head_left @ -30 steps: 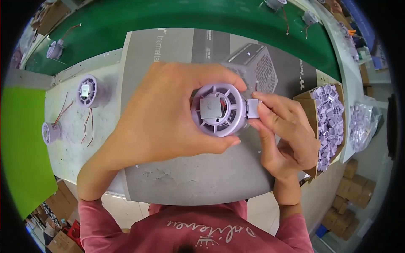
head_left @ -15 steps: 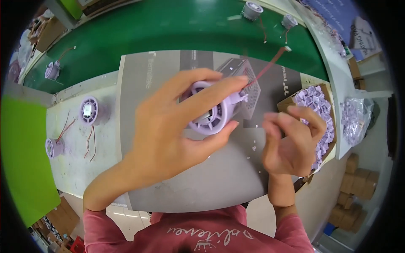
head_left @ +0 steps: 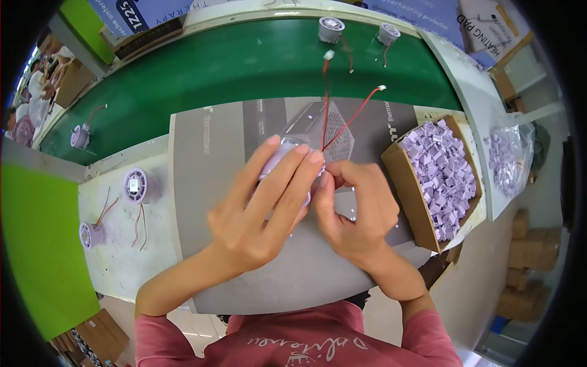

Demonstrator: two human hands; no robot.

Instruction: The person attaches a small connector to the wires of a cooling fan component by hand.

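Over on the left, two purple units are sitting on the pale table with their thin wires trailing. Moving right, the left hand is grasping the purple housing, fingers spread across it, above the grey printed sheet in front of the person. The step in hand, by the look of it, is detail work at the housing's wire side, and the next move is probably calling for a firm left hold, a fine touch on the right, and wires kept clear of the fingertips. The housing itself is showing only in pale, curved patches between the fingers; its red wires are standing up, ending in white plugs. Now the right hand: thumb and forefinger are coming together at the housing's right edge, but whether they're grasping anything I can't tell. Farther right, a cardboard box is brimming with small purple pieces.
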